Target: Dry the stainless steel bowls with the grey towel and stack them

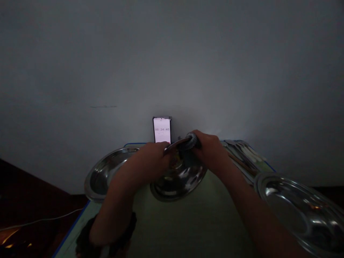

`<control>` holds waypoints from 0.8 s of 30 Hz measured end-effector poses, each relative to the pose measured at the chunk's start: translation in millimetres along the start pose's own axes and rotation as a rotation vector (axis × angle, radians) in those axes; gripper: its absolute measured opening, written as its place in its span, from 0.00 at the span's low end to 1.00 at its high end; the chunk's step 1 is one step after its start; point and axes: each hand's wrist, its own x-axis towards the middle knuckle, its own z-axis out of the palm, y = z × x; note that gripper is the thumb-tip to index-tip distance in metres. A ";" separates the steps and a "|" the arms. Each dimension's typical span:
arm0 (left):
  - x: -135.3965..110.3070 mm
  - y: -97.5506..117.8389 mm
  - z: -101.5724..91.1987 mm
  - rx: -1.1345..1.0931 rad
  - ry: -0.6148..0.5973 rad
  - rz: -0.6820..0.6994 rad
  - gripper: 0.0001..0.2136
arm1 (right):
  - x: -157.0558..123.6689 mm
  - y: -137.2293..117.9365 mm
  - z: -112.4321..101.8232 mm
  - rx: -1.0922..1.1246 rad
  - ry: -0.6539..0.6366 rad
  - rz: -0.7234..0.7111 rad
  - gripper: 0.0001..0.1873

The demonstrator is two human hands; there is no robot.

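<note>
My left hand (pixel 152 159) is closed on the end of a long metal utensil (pixel 176 144), which I cannot name more exactly. My right hand (pixel 211 150) is closed on a grey scrubbing pad (pixel 192 140) pressed against the utensil's other end. Both hands hover over a steel plate (pixel 174 186) in the middle of the table. The scene is dim.
A second steel plate (pixel 103 175) lies at the left and a third steel plate (pixel 301 208) at the near right. Several utensils (pixel 243 154) lie at the back right. A phone (pixel 162 129) showing a timer leans on the wall. A dark cloth (pixel 86 240) sits near the front left.
</note>
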 end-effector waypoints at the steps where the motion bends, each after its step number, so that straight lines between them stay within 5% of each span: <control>1: -1.7 2.9 -1.5 0.043 -0.018 -0.001 0.12 | 0.0 -1.7 0.9 0.035 0.049 -0.028 0.07; 4: -7.3 9.7 -6.3 0.176 -0.084 -0.012 0.14 | -0.7 -5.9 5.2 0.128 0.168 -0.130 0.12; 8: -12.4 12.0 -7.6 0.226 -0.112 0.037 0.13 | -2.7 -8.7 14.1 0.187 0.124 -0.219 0.17; 15: -10.7 18.0 -8.4 0.215 -0.059 0.010 0.15 | -1.2 4.4 14.6 0.201 0.223 -0.080 0.08; 18: -8.8 13.2 -14.4 0.082 0.086 -0.031 0.18 | 2.7 10.2 8.5 0.231 0.334 0.155 0.07; 21: -4.5 7.3 -15.7 -0.122 0.368 -0.089 0.19 | 5.5 9.5 13.7 0.410 0.440 0.379 0.13; 24: 3.5 5.9 -6.3 -0.223 0.592 -0.148 0.18 | 4.1 1.9 35.9 0.664 0.479 0.411 0.18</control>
